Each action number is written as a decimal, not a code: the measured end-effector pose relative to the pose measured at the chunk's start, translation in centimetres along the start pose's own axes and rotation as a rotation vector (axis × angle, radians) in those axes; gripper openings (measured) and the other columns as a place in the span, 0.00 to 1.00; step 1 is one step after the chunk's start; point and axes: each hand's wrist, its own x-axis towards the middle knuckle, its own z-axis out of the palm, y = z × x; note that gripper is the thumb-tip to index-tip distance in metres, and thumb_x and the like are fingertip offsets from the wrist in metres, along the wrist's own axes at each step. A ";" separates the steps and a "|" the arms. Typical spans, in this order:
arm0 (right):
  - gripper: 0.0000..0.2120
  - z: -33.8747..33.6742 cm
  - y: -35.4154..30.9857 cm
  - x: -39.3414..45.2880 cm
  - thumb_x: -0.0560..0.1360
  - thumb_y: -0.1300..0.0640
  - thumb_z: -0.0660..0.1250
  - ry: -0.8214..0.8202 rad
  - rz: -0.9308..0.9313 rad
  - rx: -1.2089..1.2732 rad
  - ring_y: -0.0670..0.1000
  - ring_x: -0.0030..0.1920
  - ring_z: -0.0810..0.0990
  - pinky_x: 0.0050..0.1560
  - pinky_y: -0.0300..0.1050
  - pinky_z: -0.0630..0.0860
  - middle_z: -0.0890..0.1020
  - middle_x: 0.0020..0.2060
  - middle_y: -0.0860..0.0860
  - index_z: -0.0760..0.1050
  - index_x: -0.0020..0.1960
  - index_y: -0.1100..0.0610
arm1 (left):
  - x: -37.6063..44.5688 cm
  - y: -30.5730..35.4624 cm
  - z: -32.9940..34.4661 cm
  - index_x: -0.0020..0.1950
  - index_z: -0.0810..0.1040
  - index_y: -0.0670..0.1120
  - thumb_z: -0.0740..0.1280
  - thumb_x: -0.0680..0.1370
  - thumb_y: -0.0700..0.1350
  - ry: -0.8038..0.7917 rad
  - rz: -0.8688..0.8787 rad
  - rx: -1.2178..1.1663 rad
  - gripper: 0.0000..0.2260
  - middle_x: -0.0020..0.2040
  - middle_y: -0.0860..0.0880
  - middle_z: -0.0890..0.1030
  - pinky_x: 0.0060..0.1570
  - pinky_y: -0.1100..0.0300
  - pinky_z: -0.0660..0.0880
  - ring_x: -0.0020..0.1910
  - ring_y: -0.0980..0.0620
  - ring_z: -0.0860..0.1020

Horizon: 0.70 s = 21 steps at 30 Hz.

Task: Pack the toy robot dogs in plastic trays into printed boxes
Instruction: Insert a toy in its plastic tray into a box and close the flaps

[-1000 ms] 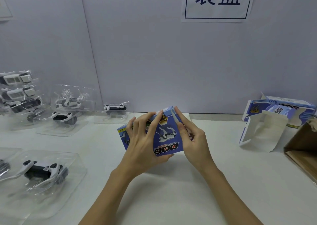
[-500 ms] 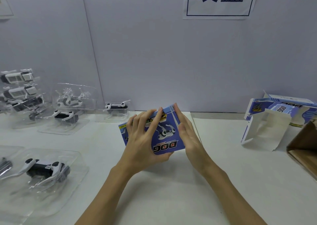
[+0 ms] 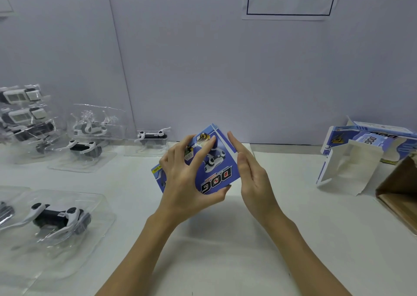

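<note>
Blue printed card fills the middle of the head view: the box (image 3: 209,160) is held tilted just above the table (image 3: 225,239), its "DOG" face turned up toward the person. The left hand (image 3: 182,183) grips it, fingers spread over the printed face and thumb hooked under the near edge, which I take to be steadying it. The right hand (image 3: 250,171) lies flat against the box's right end with its fingers straight, holding nothing; my guess is that it is pressing an end flap shut, though the flap itself is hidden behind the palm.

Left of the box and nearer the person, a dog (image 3: 56,216) sits in its clear tray (image 3: 99,207), probably next in line. Farther left of the box, toward the wall, more trayed dogs (image 3: 85,147) wait in a loose row. Well right of the box, a second box (image 3: 361,156) stands with its white flaps hanging open, likely ready to be filled. Past it is a brown carton (image 3: 401,189), perhaps for finished boxes.
</note>
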 end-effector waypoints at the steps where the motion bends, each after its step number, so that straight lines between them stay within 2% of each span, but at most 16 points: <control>1: 0.21 0.0 0.0 0.0 0.84 0.50 0.57 -0.004 0.000 0.000 0.49 0.74 0.72 0.50 0.43 0.84 0.75 0.72 0.46 0.68 0.76 0.39 | 0.0 0.0 0.0 0.80 0.63 0.60 0.73 0.69 0.70 0.003 0.005 0.000 0.42 0.78 0.45 0.65 0.71 0.38 0.65 0.75 0.44 0.65; 8: 0.17 -1.2 -0.9 0.4 0.82 0.52 0.63 0.029 0.035 0.033 0.43 0.64 0.81 0.44 0.39 0.84 0.83 0.58 0.36 0.75 0.69 0.40 | 0.1 -0.1 0.2 0.76 0.69 0.62 0.74 0.68 0.69 0.013 0.025 -0.011 0.39 0.78 0.45 0.66 0.73 0.45 0.62 0.76 0.45 0.65; 10: 0.16 -1.2 -0.9 0.4 0.83 0.55 0.62 0.051 0.019 0.017 0.42 0.62 0.82 0.43 0.37 0.83 0.84 0.55 0.33 0.75 0.68 0.40 | 0.2 0.0 0.3 0.75 0.71 0.61 0.76 0.68 0.67 0.017 0.036 0.000 0.38 0.77 0.45 0.66 0.72 0.43 0.63 0.75 0.44 0.66; 12: 0.16 -0.7 -0.6 0.3 0.83 0.54 0.61 0.083 0.021 0.021 0.43 0.62 0.82 0.43 0.37 0.83 0.84 0.55 0.36 0.74 0.68 0.41 | 0.1 0.2 0.4 0.75 0.71 0.61 0.77 0.68 0.67 0.027 0.039 0.010 0.37 0.77 0.45 0.67 0.71 0.41 0.64 0.75 0.43 0.67; 15: 0.19 -0.3 -0.2 0.3 0.82 0.50 0.60 0.097 0.036 0.049 0.46 0.64 0.82 0.44 0.39 0.84 0.84 0.58 0.41 0.73 0.71 0.43 | 0.1 0.6 0.2 0.74 0.70 0.63 0.75 0.69 0.67 0.039 0.036 0.033 0.35 0.77 0.43 0.68 0.71 0.41 0.63 0.75 0.42 0.67; 17: 0.21 -0.4 -0.1 0.2 0.82 0.48 0.59 0.057 0.040 0.053 0.48 0.67 0.80 0.47 0.42 0.85 0.82 0.64 0.44 0.72 0.74 0.44 | 0.1 0.8 0.1 0.74 0.71 0.63 0.73 0.70 0.67 0.027 0.052 0.085 0.34 0.77 0.42 0.67 0.71 0.40 0.62 0.75 0.41 0.66; 19: 0.24 -0.4 0.0 0.1 0.82 0.48 0.59 -0.013 0.022 0.014 0.50 0.73 0.74 0.53 0.46 0.85 0.75 0.73 0.46 0.68 0.77 0.43 | 0.1 0.9 0.1 0.75 0.70 0.64 0.72 0.71 0.67 0.004 0.060 0.136 0.33 0.77 0.40 0.65 0.70 0.36 0.62 0.76 0.38 0.65; 21: 0.27 -0.2 0.1 -0.1 0.81 0.49 0.62 -0.056 -0.024 -0.079 0.50 0.78 0.67 0.57 0.49 0.84 0.67 0.79 0.45 0.64 0.79 0.42 | 0.1 0.9 -0.1 0.76 0.68 0.64 0.71 0.72 0.66 -0.011 0.048 0.165 0.33 0.78 0.39 0.64 0.69 0.35 0.62 0.76 0.37 0.64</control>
